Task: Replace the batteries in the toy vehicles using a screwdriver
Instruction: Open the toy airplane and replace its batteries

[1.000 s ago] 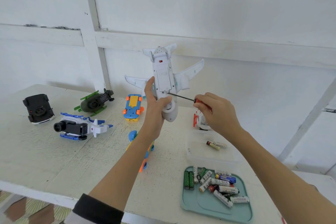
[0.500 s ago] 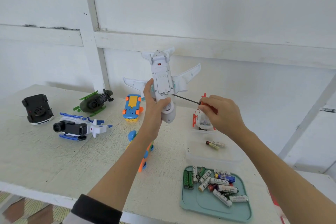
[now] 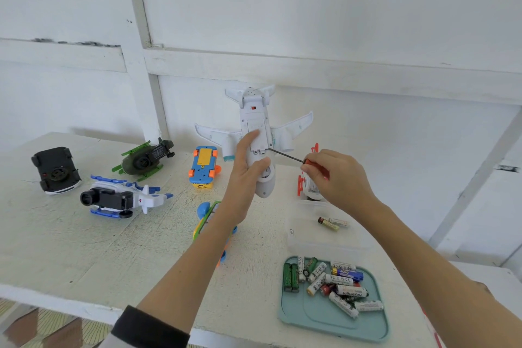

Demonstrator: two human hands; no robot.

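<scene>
— How is the white toy airplane (image 3: 255, 133) posed?
— It is held upright, belly toward the camera, nose down, tail at 12 o'clock; the battery cover is seen closed.
— And the screwdriver (image 3: 293, 157)?
— Its red handle lies at 4 o'clock of the plane, and the thin dark shaft is pointed toward 10 o'clock, its tip set at the cover's lower edge.

Screwdriver (image 3: 285, 155) tip back at plane (image 3: 255, 133) — re-engaged.
</scene>
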